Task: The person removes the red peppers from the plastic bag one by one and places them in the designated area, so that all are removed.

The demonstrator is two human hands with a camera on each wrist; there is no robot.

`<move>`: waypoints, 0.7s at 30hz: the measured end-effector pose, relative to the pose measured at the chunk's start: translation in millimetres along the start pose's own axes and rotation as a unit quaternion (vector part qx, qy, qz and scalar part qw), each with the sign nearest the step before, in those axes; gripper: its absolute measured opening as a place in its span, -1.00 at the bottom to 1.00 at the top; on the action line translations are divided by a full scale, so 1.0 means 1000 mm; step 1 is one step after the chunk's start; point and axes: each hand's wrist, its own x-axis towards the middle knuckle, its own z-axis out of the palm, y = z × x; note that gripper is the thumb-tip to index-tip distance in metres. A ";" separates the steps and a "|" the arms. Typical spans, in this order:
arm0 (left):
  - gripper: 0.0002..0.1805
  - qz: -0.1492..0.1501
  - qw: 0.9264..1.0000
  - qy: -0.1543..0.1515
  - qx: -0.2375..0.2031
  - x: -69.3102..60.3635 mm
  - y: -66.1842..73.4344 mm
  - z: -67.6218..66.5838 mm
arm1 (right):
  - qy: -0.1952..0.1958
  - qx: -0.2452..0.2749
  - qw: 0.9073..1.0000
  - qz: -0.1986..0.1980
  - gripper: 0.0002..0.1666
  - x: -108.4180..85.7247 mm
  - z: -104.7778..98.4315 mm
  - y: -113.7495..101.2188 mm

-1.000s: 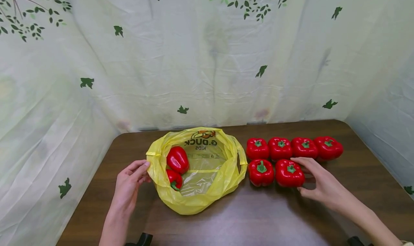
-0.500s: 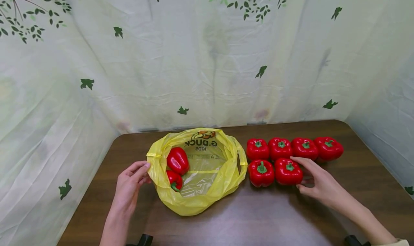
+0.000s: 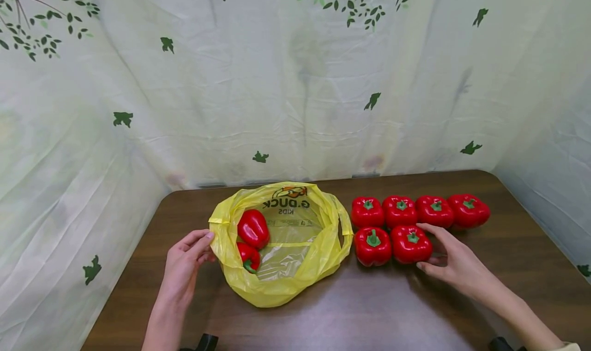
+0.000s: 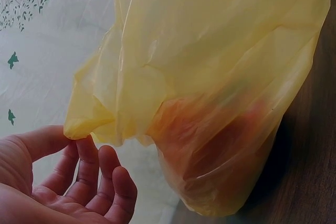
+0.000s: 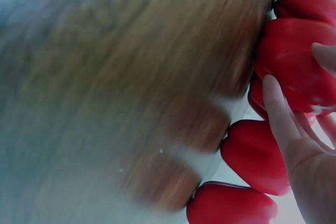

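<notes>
A yellow plastic bag (image 3: 272, 294) stands with its mouth wide, two red bell peppers (image 3: 253, 229) lying inside at its left. At the bag's left rim, my left hand (image 3: 182, 264) pinches the edge between thumb and index finger; the left wrist view shows this pinch on the bag (image 4: 210, 40), the other fingers loosely bent. My right hand (image 3: 457, 261) holds the right-hand bell pepper (image 3: 411, 245) of the front row, thumb low on its near side and fingertips at its far side. In the right wrist view this pepper (image 5: 294, 61) sits on the table between thumb and fingers.
Left of the held pepper stands another bell pepper (image 3: 373, 247), close beside the bag. Behind is a row of several bell peppers (image 3: 434, 211) on the brown wooden table (image 3: 323, 323). A pale leaf-printed curtain (image 3: 295, 84) surrounds the table's back and sides.
My right hand has moved slightly left and its thumb has come in along the pepper. That pepper has shifted a little left toward its neighbour. The left hand and bag look unchanged.
</notes>
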 end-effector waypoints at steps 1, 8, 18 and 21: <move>-0.78 -0.001 1.000 0.000 0.001 0.000 0.000 0.000 | 0.004 0.001 1.000 0.002 -0.01 0.000 0.001 0.000; -0.75 -0.005 1.000 0.001 0.006 0.000 0.000 0.001 | 0.019 -0.003 1.000 0.020 -0.04 0.001 0.004 -0.002; -0.72 -0.007 1.000 0.002 0.007 0.000 0.000 0.000 | 0.018 0.002 0.999 0.026 0.01 0.000 -0.001 -0.008; -0.72 -0.006 1.000 0.002 0.006 0.001 0.000 0.000 | 0.032 -0.018 0.999 0.015 0.03 0.001 -0.006 -0.012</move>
